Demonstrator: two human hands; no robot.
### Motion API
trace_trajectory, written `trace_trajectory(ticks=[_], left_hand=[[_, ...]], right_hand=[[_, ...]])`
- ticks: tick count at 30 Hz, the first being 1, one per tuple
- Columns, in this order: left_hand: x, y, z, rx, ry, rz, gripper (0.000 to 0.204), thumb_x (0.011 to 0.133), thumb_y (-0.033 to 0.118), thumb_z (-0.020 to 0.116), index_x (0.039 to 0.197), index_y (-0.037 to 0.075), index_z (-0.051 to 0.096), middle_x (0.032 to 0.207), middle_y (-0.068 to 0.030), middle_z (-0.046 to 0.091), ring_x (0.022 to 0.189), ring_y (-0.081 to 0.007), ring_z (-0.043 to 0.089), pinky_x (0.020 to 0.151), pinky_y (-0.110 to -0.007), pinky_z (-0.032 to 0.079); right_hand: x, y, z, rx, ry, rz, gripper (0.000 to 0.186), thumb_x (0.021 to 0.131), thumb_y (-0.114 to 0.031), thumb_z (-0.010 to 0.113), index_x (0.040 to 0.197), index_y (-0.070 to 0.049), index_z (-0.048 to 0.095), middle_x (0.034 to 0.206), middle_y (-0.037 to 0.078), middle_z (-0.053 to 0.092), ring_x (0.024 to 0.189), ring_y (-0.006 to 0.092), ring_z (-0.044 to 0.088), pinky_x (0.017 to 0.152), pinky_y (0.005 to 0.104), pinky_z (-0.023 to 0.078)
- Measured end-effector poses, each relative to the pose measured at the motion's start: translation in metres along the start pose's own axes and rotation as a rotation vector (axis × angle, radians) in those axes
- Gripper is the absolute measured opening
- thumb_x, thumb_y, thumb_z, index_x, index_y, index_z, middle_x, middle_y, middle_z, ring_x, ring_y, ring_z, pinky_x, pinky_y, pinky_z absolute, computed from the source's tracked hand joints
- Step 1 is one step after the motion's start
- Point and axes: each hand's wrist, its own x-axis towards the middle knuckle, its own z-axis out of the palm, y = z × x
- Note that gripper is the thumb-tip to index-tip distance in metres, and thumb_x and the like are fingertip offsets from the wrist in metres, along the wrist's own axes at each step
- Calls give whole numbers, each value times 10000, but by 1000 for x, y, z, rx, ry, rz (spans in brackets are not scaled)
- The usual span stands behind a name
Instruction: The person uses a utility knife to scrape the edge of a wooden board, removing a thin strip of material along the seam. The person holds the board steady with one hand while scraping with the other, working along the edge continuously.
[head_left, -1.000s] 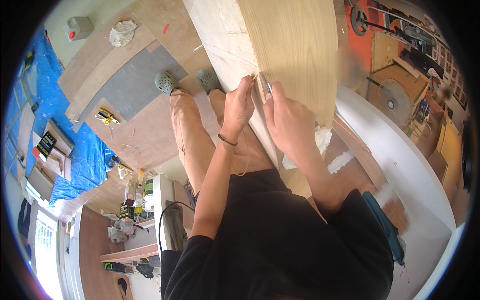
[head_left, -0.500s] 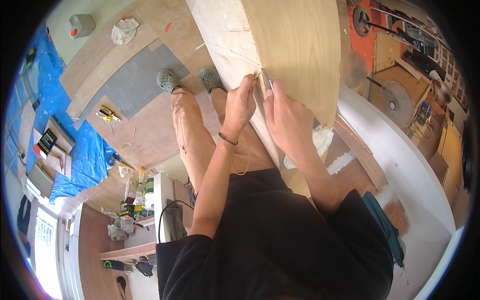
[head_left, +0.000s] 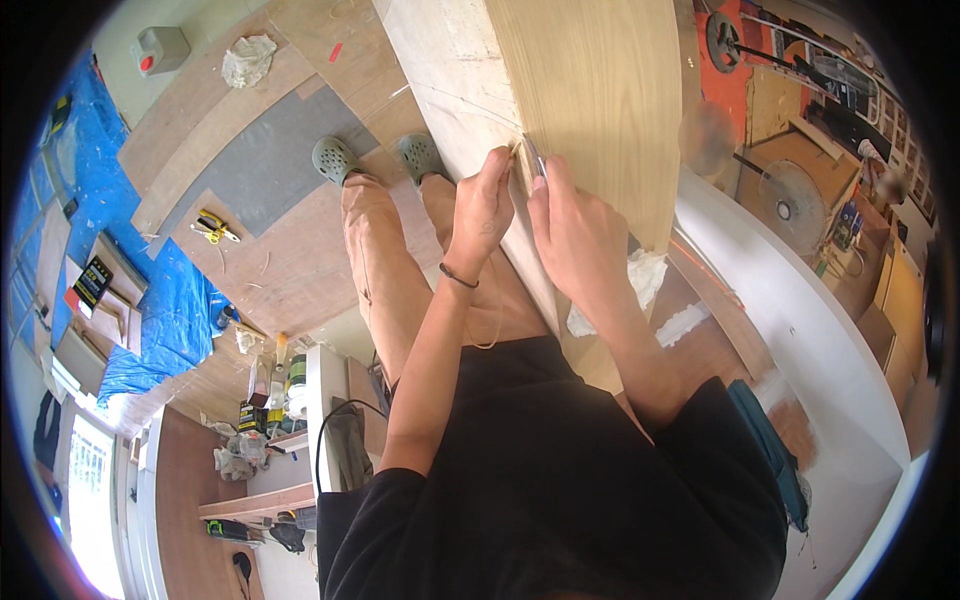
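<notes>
A pale wood-grain panel meets a rougher, whitish face along a corner in front of me. My right hand is closed around a slim silver cutter knife, its tip against that corner. Just left of it, my left hand pinches a thin pale strip at the same edge. A loop of the strip seems to hang below, over my lap. The fingertips of both hands are close together but apart. Where the blade meets the wood is too small to make out.
Yellow-handled pliers lie on the board-covered floor at left, near a grey sheet. Crumpled white plastic and a jerrycan are farther off. A blue tarp spreads at far left. A white curved ledge stands at right.
Both hands stay at the corner with the knife and the strip. My right hand and the knife have shifted very slightly; otherwise little differs.
</notes>
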Motion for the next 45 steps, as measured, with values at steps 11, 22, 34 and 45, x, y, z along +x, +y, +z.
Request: trace_trajectory(ticks=[11,22,34,45], left_hand=[[-2,-1,5,-52,16,-44,147,911,-54,502,1035,18,532,653,-204,542,566,-346,580,527,-350,465],[-8,-8,11,-35,34,-35,111,925,-27,508,1022,19,536,695,-229,568,614,-400,593,535,-367,470],[-8,0,2,-5,-42,-90,106,924,-18,517,1020,25,523,687,-236,554,613,-408,583,539,-374,468],[-10,-8,6,5,-14,-15,156,901,-56,517,1040,15,527,719,-217,589,625,-382,610,546,-376,482]], right_hand=[[5,-6,-9,-23,-89,39,202,969,-190,473,1084,-25,484,569,166,574,546,378,606,491,480,450],[16,-10,-16,-75,-131,44,195,964,-207,469,1049,-35,502,595,184,584,590,393,617,557,497,472],[-3,-7,-13,-60,-99,81,181,965,-204,467,1058,-50,490,585,170,581,565,397,605,525,505,457],[-10,-7,-4,-64,-29,46,151,967,-171,472,1024,-31,471,578,143,577,523,354,601,469,460,449]])
